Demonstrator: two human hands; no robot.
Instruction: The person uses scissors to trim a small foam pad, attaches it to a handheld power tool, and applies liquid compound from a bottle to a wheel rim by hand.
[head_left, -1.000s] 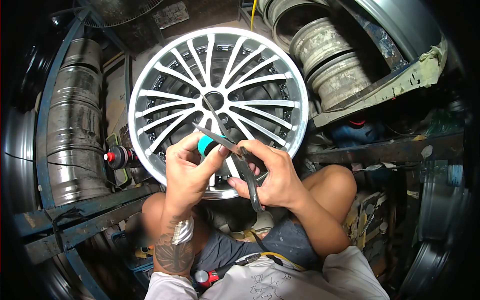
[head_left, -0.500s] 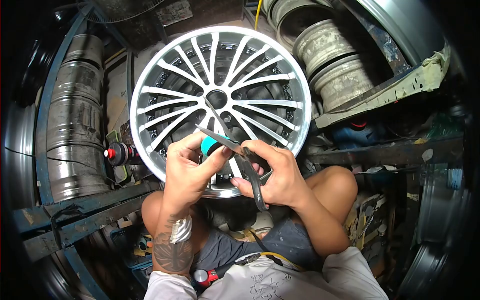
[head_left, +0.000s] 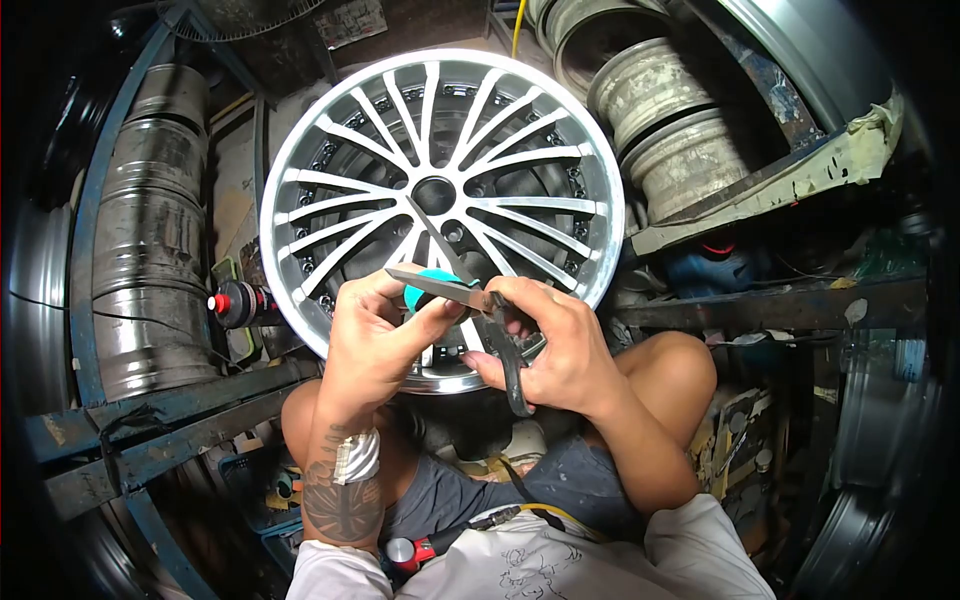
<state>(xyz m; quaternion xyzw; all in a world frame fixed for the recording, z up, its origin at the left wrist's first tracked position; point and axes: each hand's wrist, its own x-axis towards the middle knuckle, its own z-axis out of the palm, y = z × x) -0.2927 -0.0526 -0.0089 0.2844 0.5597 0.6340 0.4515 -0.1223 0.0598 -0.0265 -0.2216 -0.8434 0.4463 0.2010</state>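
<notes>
My left hand [head_left: 375, 340] is closed, pinching a small teal round piece [head_left: 416, 296] with a dark face between thumb and fingers. My right hand [head_left: 560, 345] grips a pair of scissors [head_left: 516, 378] by the dark handles. The scissors' blades are spread apart; one crosses in front of the teal piece and the other points up toward the wheel hub. Both hands are above the near edge of a large silver multi-spoke wheel [head_left: 433, 120], which lies face up. Part of the teal piece is hidden by the blade and fingers.
Stacked metal rim barrels [head_left: 150, 240] stand at left, and worn rims [head_left: 655, 95] at upper right. A black and red tool [head_left: 236, 304] sits left of the wheel. Another red tool [head_left: 428, 551] rests by my lap. Blue metal frames [head_left: 200, 422] border the workspace.
The scissors' front blade has tilted flatter and lies further across the teal piece, with the blades still apart. Both hands stay nearly in place.
</notes>
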